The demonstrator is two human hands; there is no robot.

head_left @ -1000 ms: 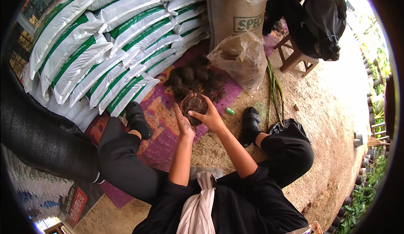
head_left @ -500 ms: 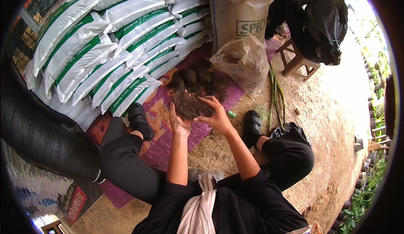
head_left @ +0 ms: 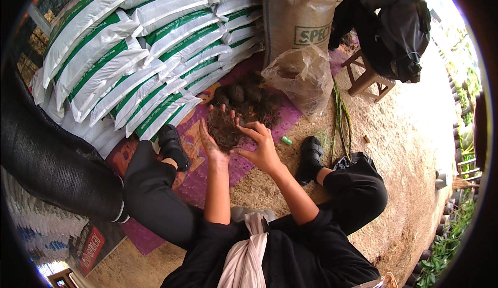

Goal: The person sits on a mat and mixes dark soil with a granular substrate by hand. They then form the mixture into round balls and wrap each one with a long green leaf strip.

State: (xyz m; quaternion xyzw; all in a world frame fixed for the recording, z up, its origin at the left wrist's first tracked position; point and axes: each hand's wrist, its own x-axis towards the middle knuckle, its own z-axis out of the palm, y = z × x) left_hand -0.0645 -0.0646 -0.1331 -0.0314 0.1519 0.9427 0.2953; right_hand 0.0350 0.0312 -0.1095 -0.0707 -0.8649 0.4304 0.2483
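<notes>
A clump of dark brown fibrous material (head_left: 224, 132) rests between my hands, above a printed purple mat (head_left: 243, 171). My left hand (head_left: 211, 142) cups it from the left and below, palm up, with dirt on the skin. Against its right side, my right hand (head_left: 262, 148) has bent fingers and a thumb pressed to the edge. Just beyond my hands lies a loose pile of the same dark fibre (head_left: 264, 109), with several rounded dark lumps (head_left: 236, 93) at its back. The clump hides parts of my left fingers.
White and green filled sacks (head_left: 176, 39) are stacked at the far left. A tall woven sack (head_left: 298, 13) and clear plastic bag (head_left: 306, 78) stand behind the pile. A green cylinder (head_left: 286, 141), long leaves (head_left: 340, 114) and a brown stool (head_left: 369, 83) are to the right.
Both hands have shifted slightly left with the clump. My left palm has tilted more upright, and my right fingers have bent more and moved along the clump's edge.
</notes>
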